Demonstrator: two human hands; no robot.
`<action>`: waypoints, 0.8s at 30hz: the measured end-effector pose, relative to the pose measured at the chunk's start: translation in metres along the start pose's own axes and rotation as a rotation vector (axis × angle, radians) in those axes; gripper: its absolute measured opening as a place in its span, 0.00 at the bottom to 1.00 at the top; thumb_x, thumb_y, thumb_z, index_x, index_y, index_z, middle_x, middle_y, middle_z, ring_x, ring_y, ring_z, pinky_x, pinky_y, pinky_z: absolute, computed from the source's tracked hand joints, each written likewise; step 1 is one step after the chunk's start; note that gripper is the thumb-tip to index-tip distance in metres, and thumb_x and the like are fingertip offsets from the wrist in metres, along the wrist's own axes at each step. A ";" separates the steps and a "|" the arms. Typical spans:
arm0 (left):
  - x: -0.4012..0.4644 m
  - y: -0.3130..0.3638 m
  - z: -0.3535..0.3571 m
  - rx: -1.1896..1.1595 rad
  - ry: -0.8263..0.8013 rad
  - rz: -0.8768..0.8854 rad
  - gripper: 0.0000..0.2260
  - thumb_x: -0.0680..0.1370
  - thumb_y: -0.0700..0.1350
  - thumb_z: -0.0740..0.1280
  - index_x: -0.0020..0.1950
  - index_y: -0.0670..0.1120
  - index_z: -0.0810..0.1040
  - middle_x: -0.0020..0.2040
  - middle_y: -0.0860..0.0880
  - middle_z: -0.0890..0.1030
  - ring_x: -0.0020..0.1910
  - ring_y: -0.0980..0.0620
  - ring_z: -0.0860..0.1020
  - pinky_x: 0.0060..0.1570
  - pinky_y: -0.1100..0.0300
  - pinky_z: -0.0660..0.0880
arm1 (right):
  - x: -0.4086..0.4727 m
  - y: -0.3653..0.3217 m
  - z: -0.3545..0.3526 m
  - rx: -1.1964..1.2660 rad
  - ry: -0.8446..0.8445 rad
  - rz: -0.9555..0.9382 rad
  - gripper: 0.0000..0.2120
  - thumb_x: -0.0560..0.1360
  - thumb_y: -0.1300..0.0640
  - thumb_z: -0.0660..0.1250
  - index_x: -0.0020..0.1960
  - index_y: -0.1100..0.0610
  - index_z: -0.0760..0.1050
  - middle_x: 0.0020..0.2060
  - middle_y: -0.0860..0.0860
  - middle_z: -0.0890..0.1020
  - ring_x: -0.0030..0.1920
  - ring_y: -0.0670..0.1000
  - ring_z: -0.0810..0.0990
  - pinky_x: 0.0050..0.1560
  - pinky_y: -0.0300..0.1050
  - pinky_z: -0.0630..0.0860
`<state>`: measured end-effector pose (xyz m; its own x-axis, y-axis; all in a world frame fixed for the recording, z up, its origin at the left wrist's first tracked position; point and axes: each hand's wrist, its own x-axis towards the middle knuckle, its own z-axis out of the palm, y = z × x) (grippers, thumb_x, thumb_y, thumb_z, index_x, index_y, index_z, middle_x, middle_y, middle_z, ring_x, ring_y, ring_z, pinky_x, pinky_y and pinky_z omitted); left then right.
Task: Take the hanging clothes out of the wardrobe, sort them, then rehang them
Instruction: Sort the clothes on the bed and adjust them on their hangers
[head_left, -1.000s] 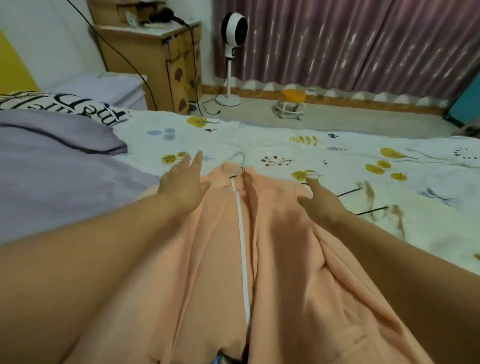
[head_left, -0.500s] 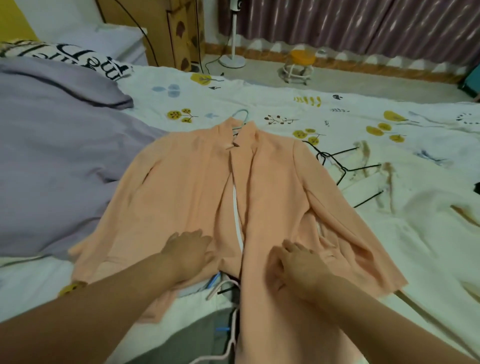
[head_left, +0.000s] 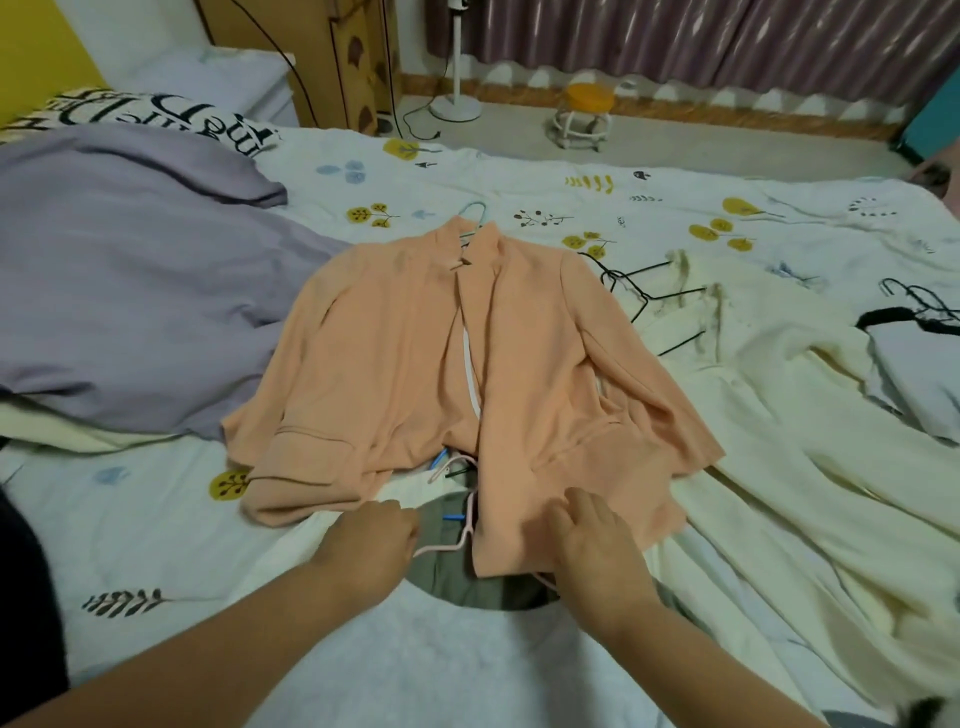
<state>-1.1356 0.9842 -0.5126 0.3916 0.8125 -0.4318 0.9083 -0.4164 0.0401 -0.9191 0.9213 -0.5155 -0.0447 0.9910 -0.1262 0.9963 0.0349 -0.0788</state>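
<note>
Head view: right hand presses peach jacket hem.

I am counting one peach jacket, one lilac garment, one cream garment, one grey-and-white top, two black hangers beside them, one pink hanger, one stool.

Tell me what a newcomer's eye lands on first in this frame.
A peach-orange jacket on a pale blue hanger lies spread at the centre of the patterned bedsheet. Both hands are at its lower hem, the right hand on the fabric, the left hand beside a pink hanger.
</note>
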 end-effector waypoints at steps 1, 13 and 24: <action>-0.007 0.001 0.006 0.025 -0.012 -0.027 0.12 0.81 0.43 0.54 0.60 0.46 0.72 0.59 0.47 0.73 0.57 0.47 0.73 0.49 0.55 0.69 | -0.012 0.000 0.006 0.025 0.069 0.036 0.19 0.52 0.58 0.77 0.38 0.56 0.72 0.36 0.53 0.75 0.32 0.55 0.75 0.29 0.45 0.71; -0.072 -0.002 0.028 -0.123 -0.029 -0.119 0.13 0.82 0.49 0.54 0.63 0.47 0.70 0.57 0.49 0.72 0.60 0.50 0.72 0.55 0.62 0.66 | -0.099 -0.008 0.017 0.067 -0.166 0.244 0.12 0.71 0.57 0.70 0.41 0.53 0.65 0.43 0.55 0.80 0.45 0.56 0.80 0.36 0.49 0.67; -0.183 -0.004 -0.080 -0.441 0.279 -0.179 0.05 0.79 0.51 0.62 0.46 0.53 0.67 0.42 0.53 0.74 0.44 0.53 0.72 0.40 0.61 0.64 | -0.140 -0.028 -0.113 0.347 -0.014 0.164 0.07 0.78 0.52 0.59 0.48 0.50 0.59 0.50 0.52 0.78 0.55 0.54 0.77 0.41 0.42 0.60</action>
<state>-1.1995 0.8698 -0.3613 0.1952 0.9571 -0.2141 0.9164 -0.1002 0.3874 -0.9323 0.7960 -0.3836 0.1094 0.9778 -0.1785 0.9061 -0.1719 -0.3866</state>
